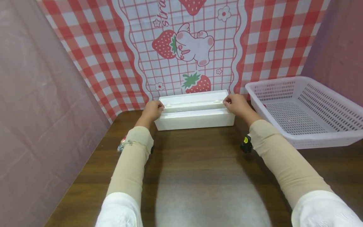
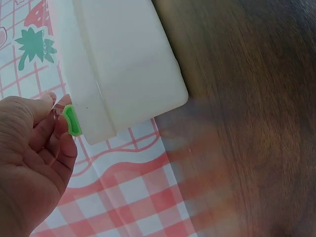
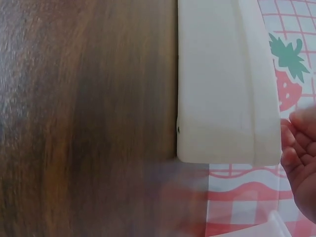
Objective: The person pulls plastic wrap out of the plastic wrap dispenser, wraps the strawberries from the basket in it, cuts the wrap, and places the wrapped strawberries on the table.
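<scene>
A long white box (image 1: 195, 121), like a cling film dispenser, lies crosswise at the back of the table, its lid (image 1: 195, 96) raised. At its left end my left hand (image 1: 151, 110) pinches a bit of clear plastic film (image 2: 57, 112) between thumb and fingers. Beside those fingers a green end piece (image 2: 72, 120) sticks out of the box. My right hand (image 1: 238, 105) is at the other end, thumb and fingertips pinched together at the box's upper edge. What lies between them is hidden in the right wrist view.
A white slotted plastic basket (image 1: 331, 137) stands on the right. Small shiny wrapped items (image 1: 121, 144) lie by my left forearm. Behind the box hangs a red-and-white checked cloth (image 1: 195, 41) with strawberries. The wooden table (image 1: 204, 176) has its left edge beside a pink curtain (image 1: 42, 110).
</scene>
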Demonstrator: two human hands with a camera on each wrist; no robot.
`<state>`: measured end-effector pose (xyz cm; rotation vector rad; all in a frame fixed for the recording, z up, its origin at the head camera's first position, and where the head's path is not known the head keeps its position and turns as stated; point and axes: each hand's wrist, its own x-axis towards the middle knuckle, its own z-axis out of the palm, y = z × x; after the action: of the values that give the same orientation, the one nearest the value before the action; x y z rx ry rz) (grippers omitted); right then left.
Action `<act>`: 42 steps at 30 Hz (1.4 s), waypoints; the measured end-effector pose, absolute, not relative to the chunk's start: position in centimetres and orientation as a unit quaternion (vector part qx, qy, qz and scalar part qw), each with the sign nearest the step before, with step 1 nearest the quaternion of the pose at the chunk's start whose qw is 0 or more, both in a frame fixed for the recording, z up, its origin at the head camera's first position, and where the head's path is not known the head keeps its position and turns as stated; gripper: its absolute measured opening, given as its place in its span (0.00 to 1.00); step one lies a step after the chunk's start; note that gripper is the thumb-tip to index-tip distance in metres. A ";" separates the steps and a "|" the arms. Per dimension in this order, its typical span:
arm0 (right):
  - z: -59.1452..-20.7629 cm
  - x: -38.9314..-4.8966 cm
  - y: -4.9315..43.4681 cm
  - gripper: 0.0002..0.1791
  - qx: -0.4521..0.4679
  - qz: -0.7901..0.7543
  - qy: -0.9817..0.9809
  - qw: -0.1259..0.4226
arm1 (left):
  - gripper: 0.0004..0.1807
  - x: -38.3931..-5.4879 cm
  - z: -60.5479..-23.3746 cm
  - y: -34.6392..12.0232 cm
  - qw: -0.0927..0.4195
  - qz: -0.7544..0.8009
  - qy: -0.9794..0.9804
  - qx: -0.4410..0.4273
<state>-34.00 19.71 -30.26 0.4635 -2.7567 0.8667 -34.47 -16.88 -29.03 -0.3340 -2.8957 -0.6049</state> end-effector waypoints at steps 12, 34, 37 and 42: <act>-30.1 -34.2 19.2 0.07 0.228 0.235 -0.941 0.084 | 0.08 -34.7 -28.8 -16.7 0.083 -0.224 -0.964 -0.115; -30.2 -34.5 19.0 0.06 0.246 0.203 -0.945 0.069 | 0.20 -34.4 -28.7 -17.1 0.078 -0.161 -0.972 -0.154; -30.0 -34.4 18.9 0.06 0.238 0.198 -0.948 0.073 | 0.19 -34.4 -28.6 -17.0 0.079 -0.164 -0.971 -0.154; -29.4 -34.4 18.9 0.05 0.244 0.152 -0.954 0.089 | 0.14 -34.4 -28.5 -16.9 0.085 -0.169 -0.971 -0.148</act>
<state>-34.39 18.92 -29.42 0.7262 -2.8369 0.4529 -34.44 -16.87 -28.52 -0.4419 -2.8938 -0.5046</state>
